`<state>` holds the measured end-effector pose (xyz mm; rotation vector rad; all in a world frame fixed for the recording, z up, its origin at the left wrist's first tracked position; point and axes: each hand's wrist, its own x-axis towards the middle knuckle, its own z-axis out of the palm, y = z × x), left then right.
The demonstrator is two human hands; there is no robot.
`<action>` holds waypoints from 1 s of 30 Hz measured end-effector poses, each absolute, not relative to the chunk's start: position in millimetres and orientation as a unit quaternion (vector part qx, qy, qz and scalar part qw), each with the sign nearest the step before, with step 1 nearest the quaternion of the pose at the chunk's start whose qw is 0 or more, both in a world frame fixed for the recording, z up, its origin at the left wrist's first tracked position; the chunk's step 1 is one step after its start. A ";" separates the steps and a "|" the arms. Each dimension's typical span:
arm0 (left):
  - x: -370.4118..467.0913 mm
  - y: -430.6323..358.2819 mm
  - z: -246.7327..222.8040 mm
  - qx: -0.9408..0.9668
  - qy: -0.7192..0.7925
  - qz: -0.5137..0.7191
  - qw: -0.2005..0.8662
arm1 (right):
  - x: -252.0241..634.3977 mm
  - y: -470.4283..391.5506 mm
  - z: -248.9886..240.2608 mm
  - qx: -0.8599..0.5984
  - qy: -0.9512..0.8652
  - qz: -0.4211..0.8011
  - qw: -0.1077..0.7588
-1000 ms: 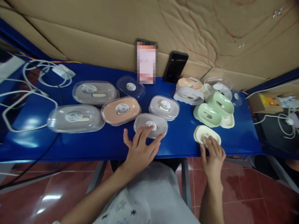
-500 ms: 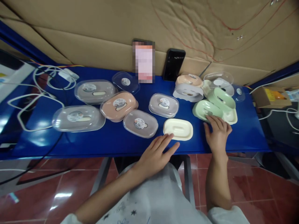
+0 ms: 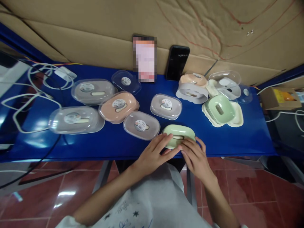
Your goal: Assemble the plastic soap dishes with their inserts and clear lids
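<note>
Green dish (image 3: 180, 130) shifted left, oval, likely plastic

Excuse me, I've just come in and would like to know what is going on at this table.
A person has the left hand and right hand on a green dish near the front edge of the blue table. Something cream shows through its slot. Another green dish sits over cream pieces to the right. Grey and peach dishes with clear covers, such as the peach dish, lie to the left.
</note>
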<state>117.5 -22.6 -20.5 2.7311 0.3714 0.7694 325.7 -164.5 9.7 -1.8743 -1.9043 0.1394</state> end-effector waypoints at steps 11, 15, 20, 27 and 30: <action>104.3 -19.3 -19.5 0.965 0.085 0.201 0.145 | 346.7 -140.8 35.2 -0.622 -0.744 0.061 0.235; 99.5 -21.7 -25.1 0.962 0.074 0.211 0.159 | 346.4 -59.8 74.6 -0.606 -0.752 0.058 0.253; 100.7 -26.0 -32.1 0.955 0.092 0.225 0.168 | 297.5 91.2 83.0 -0.582 -0.802 0.103 0.086; 100.2 -27.8 -38.2 0.952 0.096 0.244 0.159 | 240.8 213.2 60.4 -0.662 -0.736 0.138 -0.021; 98.7 -26.4 -40.1 0.951 0.085 0.250 0.161 | 229.1 233.7 52.7 -0.682 -0.712 0.158 -0.056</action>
